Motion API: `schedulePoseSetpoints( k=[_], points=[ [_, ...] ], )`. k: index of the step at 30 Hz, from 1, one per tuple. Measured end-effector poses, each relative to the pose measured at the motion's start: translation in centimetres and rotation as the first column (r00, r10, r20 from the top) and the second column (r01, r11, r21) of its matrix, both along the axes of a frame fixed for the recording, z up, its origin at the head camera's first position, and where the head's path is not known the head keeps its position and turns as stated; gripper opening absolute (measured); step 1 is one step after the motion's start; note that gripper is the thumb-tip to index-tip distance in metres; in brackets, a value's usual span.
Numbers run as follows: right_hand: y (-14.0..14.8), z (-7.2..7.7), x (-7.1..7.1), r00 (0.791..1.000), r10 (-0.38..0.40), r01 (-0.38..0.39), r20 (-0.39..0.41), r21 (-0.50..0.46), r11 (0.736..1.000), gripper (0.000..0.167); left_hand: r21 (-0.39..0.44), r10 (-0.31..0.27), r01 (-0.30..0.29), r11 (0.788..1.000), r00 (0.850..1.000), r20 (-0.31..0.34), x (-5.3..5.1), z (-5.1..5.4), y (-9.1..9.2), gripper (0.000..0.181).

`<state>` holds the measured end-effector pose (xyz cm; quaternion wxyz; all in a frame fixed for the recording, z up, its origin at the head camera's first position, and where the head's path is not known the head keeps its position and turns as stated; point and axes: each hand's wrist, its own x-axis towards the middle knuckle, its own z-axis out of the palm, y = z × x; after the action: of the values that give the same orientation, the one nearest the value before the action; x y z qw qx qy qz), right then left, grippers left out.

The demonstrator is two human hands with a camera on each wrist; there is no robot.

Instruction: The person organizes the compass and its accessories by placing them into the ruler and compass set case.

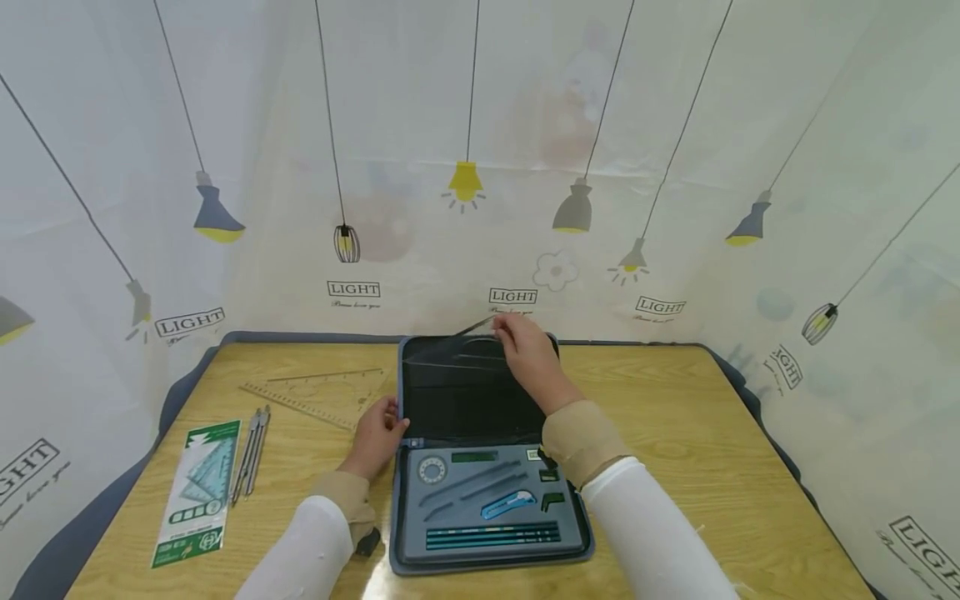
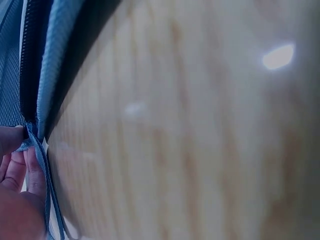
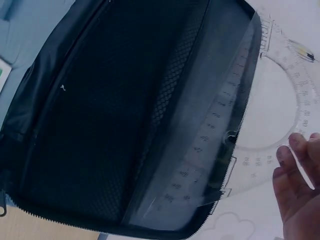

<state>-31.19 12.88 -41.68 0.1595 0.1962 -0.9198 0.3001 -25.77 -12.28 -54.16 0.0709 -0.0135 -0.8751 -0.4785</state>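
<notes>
An unfolded zippered case (image 1: pixel 400 500) lies on the table, its dark lid lining (image 1: pixel 465 408) at the back. My left hand (image 1: pixel 377 435) pinches the case's left edge near the hinge; in the left wrist view its thumb and fingers (image 2: pixel 15 170) are on the blue fabric edge. My right hand (image 1: pixel 528 354) holds a clear protractor (image 3: pixel 257 162) above the far end of the lid. In the right wrist view, the protractor's straight, marked side overlaps the lid's mesh pocket (image 3: pixel 115 100); whether it is inside cannot be told. The grey insert (image 1: pixel 457 550) holds pencils (image 1: pixel 492 535) and a blue utility knife (image 1: pixel 508 504).
Left of the case lie a clear triangle ruler (image 1: pixel 300 403), metal compass-like tools (image 1: pixel 251 454) and a green-and-white package (image 1: pixel 198 492) of drawing rulers. A patterned curtain (image 1: pixel 420 275) hangs beyond the wooden table (image 1: pixel 660 433).
</notes>
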Motion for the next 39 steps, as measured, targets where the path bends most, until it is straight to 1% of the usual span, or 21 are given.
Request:
schedulePoseSetpoints(
  k=[3,7,15,17,22,26,31,36,39],
  points=[
    [-0.1,-0.3,-0.5,0.999,-0.034,0.033,0.020,0.046,0.998,0.013,0.001,-0.003,0.003,1.000,1.000,-0.009,0.0,0.0,0.0,0.026],
    [-0.2,-0.4,-0.9,0.998,-0.059,0.056,0.038,0.088,0.995,0.009,-0.001,-0.007,0.007,1.000,1.000,-0.026,0.1,0.0,0.1,0.025],
    [-1.1,-0.4,-1.3,0.990,-0.070,0.047,0.123,0.180,0.983,0.012,-0.001,-0.019,0.019,1.000,0.999,-0.047,0.3,0.3,0.2,0.024],
    [-1.4,-0.5,-1.3,0.990,-0.072,0.047,0.119,0.198,0.979,0.012,-0.002,-0.018,0.018,1.000,0.998,-0.052,0.3,0.2,0.1,0.025],
    [-2.1,-0.7,-1.2,0.988,-0.067,0.032,0.142,0.238,0.971,0.014,-0.001,-0.022,0.022,1.000,0.998,-0.057,0.3,0.0,0.0,0.027],
    [-2.4,-0.7,-1.5,0.979,-0.059,0.010,0.195,0.243,0.970,0.016,0.004,-0.025,0.026,1.000,0.999,-0.039,0.1,-0.2,0.0,0.027],
    [-2.4,-0.9,-1.9,0.960,-0.043,-0.013,0.276,0.197,0.980,0.015,0.015,-0.034,0.034,0.999,0.999,-0.022,-0.2,-0.4,-0.1,0.026],
    [-1.7,-1.9,-1.8,0.948,-0.037,-0.004,0.315,0.127,0.992,0.014,0.023,-0.036,0.037,0.999,0.999,-0.027,-0.1,-0.3,-0.1,0.027],
    [-1.2,-2.6,-1.6,0.930,-0.050,0.017,0.363,0.093,0.996,0.018,0.020,-0.037,0.038,0.999,0.999,-0.028,-0.1,-0.3,-0.1,0.028]
  ],
)
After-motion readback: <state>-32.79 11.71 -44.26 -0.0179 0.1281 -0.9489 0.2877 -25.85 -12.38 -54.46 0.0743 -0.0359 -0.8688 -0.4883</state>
